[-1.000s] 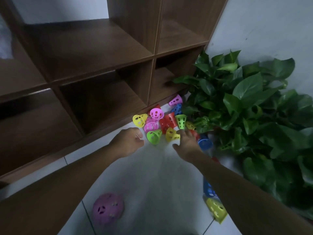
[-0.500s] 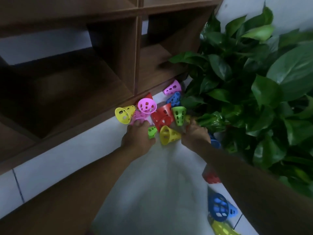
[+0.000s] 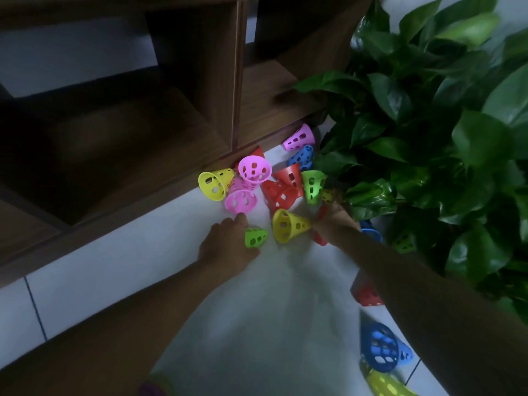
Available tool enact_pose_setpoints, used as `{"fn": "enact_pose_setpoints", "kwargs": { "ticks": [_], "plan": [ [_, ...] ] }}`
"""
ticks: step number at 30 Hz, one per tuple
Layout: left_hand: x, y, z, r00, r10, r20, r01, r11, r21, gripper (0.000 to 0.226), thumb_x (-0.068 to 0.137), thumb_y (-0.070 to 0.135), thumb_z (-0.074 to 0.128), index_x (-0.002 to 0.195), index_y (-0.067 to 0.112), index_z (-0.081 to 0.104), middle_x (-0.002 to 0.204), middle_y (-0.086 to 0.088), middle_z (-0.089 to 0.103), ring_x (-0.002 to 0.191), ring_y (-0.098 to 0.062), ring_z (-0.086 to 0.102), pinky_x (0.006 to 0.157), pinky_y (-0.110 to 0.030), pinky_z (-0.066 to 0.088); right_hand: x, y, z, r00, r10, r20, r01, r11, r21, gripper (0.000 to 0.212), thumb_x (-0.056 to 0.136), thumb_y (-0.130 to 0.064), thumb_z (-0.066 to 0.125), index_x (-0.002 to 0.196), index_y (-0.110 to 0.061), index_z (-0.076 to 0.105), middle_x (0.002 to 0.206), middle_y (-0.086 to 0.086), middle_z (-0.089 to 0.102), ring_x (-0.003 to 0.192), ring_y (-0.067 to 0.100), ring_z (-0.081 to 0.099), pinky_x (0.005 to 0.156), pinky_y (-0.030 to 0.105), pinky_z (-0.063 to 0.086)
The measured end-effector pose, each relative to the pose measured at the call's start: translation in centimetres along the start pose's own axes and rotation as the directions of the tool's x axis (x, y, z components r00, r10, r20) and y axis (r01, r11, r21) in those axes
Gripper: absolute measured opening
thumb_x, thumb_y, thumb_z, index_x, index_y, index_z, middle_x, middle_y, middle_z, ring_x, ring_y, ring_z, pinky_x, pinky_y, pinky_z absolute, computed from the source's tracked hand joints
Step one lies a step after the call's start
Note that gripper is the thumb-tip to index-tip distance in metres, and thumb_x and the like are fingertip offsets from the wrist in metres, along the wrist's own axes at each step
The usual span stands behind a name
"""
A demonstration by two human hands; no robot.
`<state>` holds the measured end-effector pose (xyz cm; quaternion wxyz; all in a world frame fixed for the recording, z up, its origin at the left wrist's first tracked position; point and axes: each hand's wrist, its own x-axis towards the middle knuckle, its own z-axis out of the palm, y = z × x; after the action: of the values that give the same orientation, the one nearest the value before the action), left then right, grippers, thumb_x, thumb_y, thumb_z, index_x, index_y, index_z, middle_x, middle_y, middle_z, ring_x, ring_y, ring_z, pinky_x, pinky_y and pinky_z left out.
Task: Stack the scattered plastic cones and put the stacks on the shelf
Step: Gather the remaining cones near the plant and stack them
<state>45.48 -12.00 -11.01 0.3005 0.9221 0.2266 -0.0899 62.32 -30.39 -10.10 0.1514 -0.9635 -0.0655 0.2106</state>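
The plastic cones [image 3: 258, 187] are lying scattered mid-frame on the pale floor [image 3: 120, 267], just below the shelf [image 3: 177, 130]. Thin-walled and perforated, they are probably light, fairly stiff and a little slippery, best pinched at the wide rim or through a hole so that one nests into the next. The left hand [image 3: 228, 247] is curling its fingers round a small green cone [image 3: 255, 238], below and touching the pink ones. The right hand [image 3: 333, 221] is sitting against a yellow cone [image 3: 288, 224] with something red beneath it; whether its fingers are gripping cannot be told. A leafy plant [image 3: 428, 144] is crowding the right of the frame.
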Motion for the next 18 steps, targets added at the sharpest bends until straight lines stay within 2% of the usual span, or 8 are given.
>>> {"fn": "enact_pose_setpoints", "kwargs": {
  "ticks": [2, 5, 8, 11, 14, 17, 18],
  "plan": [
    [-0.5, -0.5, -0.2, 1.000, 0.001, 0.004, -0.001, 0.999, -0.037, 0.057, 0.074, 0.048, 0.081, 0.114, 0.022, 0.049, 0.115, -0.008, 0.061, 0.109, -0.034, 0.059, 0.086, -0.044, 0.053, -1.8, -0.9, -0.6, 1.000, 0.024, 0.010, -0.024, 1.000, -0.013, 0.072, 0.082, -0.031, 0.070, 0.145, -0.021, 0.037, 0.137, 0.007, 0.057, 0.128, 0.032, 0.054, 0.108, 0.044, 0.043],
    [-1.4, -1.0, -0.9, 1.000, 0.019, -0.004, -0.019, 0.995, -0.101, 0.053, 0.073, 0.047, 0.083, 0.107, 0.024, 0.050, 0.111, -0.007, 0.063, 0.104, -0.032, 0.061, 0.084, -0.042, 0.052, -2.6, -1.1, -0.8, 0.998, 0.047, 0.028, -0.046, 0.998, -0.043, 0.085, 0.084, -0.033, 0.073, 0.151, -0.013, 0.025, 0.147, 0.012, 0.048, 0.135, 0.032, 0.047, 0.111, 0.040, 0.039],
    [-2.4, -1.5, -1.8, 0.999, 0.042, -0.009, -0.043, 0.987, -0.153, 0.048, 0.073, 0.042, 0.085, 0.103, 0.027, 0.050, 0.109, -0.004, 0.065, 0.102, -0.028, 0.063, 0.078, -0.035, 0.049, -3.2, -0.7, -0.2, 1.000, 0.008, -0.019, -0.008, 1.000, 0.002, 0.090, 0.086, -0.033, 0.073, 0.154, -0.010, 0.019, 0.151, 0.016, 0.039, 0.140, 0.034, 0.035, 0.116, 0.038, 0.032],
    [-3.4, -2.0, -3.0, 0.999, 0.044, -0.016, -0.046, 0.989, -0.139, 0.051, 0.074, 0.041, 0.085, 0.109, 0.020, 0.055, 0.108, -0.004, 0.066, 0.100, -0.027, 0.063, 0.071, -0.031, 0.042, -4.3, -0.2, 0.2, 0.997, -0.031, -0.078, 0.033, 0.999, 0.032, 0.080, 0.084, -0.031, 0.072, 0.148, -0.007, 0.031, 0.145, 0.017, 0.039, 0.136, 0.033, 0.032, 0.113, 0.036, 0.031],
    [-4.5, -2.5, -4.4, 0.999, 0.032, -0.026, -0.035, 0.990, -0.138, 0.051, 0.075, 0.042, 0.085, 0.108, 0.019, 0.055, 0.105, -0.003, 0.066, 0.096, -0.026, 0.063, 0.068, -0.032, 0.040, -5.3, 0.0, 0.9, 0.998, -0.006, -0.069, 0.009, 0.999, 0.044, 0.063, 0.084, -0.036, 0.065, 0.135, -0.004, 0.044, 0.132, 0.018, 0.043, 0.125, 0.033, 0.033, 0.105, 0.034, 0.031],
    [-5.4, -2.9, -5.9, 1.000, 0.007, -0.025, -0.012, 0.983, -0.183, 0.050, 0.072, 0.045, 0.086, 0.104, 0.023, 0.054, 0.097, -0.001, 0.066, 0.088, -0.024, 0.063, 0.065, -0.031, 0.040, -5.6, 1.0, 2.3, 0.998, 0.051, -0.048, -0.048, 0.996, 0.073, 0.067, 0.074, -0.055, 0.049, 0.126, -0.013, 0.052, 0.131, 0.017, 0.045, 0.105, 0.020, 0.026, 0.093, 0.026, 0.023],
    [-5.8, -3.0, -6.5, 1.000, -0.007, -0.022, 0.002, 0.978, -0.210, 0.050, 0.070, 0.047, 0.086, 0.102, 0.025, 0.054, 0.093, 0.000, 0.066, 0.085, -0.024, 0.063, 0.065, -0.032, 0.043, -5.6, 1.5, 2.7, 0.998, 0.057, -0.041, -0.053, 0.994, 0.097, 0.069, 0.070, -0.055, 0.050, 0.126, -0.014, 0.053, 0.133, 0.017, 0.044, 0.107, 0.019, 0.024, 0.094, 0.024, 0.023]
  ]
}}
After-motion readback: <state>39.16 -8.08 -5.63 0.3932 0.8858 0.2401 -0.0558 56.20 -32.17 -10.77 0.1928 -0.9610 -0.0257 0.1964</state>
